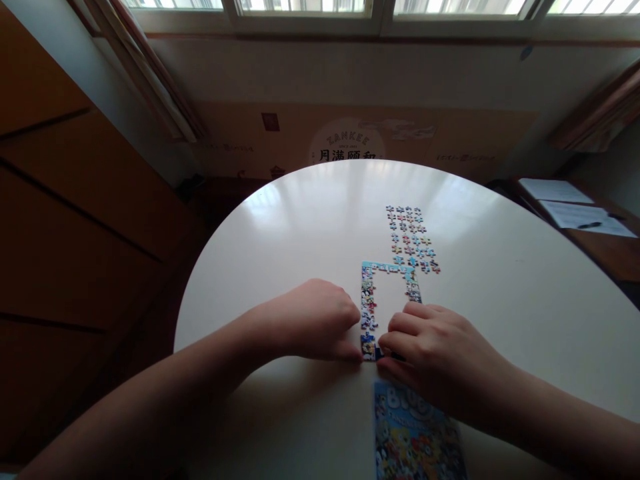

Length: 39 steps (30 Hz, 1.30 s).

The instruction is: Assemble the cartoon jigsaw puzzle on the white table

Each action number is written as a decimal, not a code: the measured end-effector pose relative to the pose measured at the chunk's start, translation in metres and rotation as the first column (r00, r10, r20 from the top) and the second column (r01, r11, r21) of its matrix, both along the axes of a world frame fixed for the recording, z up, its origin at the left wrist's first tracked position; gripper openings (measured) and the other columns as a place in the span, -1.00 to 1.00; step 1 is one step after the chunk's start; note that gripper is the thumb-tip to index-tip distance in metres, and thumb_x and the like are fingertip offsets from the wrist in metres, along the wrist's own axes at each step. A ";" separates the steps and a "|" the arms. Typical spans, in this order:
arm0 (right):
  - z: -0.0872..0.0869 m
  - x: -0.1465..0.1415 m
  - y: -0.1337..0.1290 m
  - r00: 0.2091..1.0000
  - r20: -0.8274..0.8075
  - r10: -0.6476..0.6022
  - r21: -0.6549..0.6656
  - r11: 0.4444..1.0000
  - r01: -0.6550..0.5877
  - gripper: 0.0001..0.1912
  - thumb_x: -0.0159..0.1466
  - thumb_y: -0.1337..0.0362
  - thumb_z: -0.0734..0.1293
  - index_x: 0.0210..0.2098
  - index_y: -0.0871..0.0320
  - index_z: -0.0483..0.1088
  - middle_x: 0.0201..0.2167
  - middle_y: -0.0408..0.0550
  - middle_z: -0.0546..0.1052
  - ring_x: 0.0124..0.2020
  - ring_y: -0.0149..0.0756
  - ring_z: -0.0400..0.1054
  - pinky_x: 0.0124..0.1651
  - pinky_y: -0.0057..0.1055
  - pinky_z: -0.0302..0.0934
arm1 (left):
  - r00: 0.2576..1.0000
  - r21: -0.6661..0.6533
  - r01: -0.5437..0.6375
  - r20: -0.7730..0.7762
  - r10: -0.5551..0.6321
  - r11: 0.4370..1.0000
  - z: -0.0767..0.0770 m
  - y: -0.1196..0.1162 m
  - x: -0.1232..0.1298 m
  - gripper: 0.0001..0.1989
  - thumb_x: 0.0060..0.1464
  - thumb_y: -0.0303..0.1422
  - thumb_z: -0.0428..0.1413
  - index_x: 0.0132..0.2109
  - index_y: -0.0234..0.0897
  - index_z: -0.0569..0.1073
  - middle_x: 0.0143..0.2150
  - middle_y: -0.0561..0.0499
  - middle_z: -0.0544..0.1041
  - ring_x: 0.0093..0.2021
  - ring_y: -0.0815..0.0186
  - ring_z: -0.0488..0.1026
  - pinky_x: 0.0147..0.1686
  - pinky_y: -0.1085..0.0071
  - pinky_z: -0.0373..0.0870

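Observation:
A partly joined jigsaw puzzle point(368, 293) lies on the white table as a rectangular border with a bare middle. At its left edge my left hand point(313, 320) is closed, fingers curled against the border and thumb tip at the lower left corner. My right hand point(435, 343) is closed over the lower right part, fingertips pinched at the bottom edge on a dark blue puzzle piece point(379, 351), mostly hidden. The right hand also covers the border's lower right side. Just below lies a blue picture sheet point(415, 440) with cartoon figures, partly under my right wrist.
Loose puzzle pieces point(409, 239) lie in rough rows beyond the border. The round white table point(300, 227) has a curved far edge facing a low wall. Papers point(585, 217) and a pen point(590, 225) lie on a brown surface at right. An orange-brown cabinet point(65, 233) stands left.

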State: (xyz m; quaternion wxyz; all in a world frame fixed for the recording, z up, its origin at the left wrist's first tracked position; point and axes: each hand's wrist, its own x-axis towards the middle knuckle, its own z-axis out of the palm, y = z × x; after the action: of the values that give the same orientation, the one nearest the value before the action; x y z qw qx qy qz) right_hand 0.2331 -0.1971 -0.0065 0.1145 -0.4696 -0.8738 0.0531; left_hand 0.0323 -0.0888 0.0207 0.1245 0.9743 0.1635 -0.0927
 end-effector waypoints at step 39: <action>0.003 0.003 0.005 0.990 -0.098 -0.102 -0.232 0.970 0.077 -0.96 0.24 0.31 0.38 -0.35 0.09 0.50 -0.38 -0.09 0.53 -0.27 -0.20 0.35 -0.19 -0.28 0.14 | 0.999 -0.045 -0.014 -0.030 0.013 0.999 0.004 0.001 0.001 -0.67 0.05 -0.12 0.24 -0.49 -0.25 0.44 -0.51 0.02 0.49 -0.49 0.28 0.35 -0.50 0.35 0.14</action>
State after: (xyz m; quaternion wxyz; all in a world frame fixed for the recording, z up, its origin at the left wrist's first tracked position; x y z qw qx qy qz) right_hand 0.2362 -0.1921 -0.0031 0.1097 -0.5149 -0.8323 0.1733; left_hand 0.0331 -0.0881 0.0247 0.1447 0.9686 0.1697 -0.1101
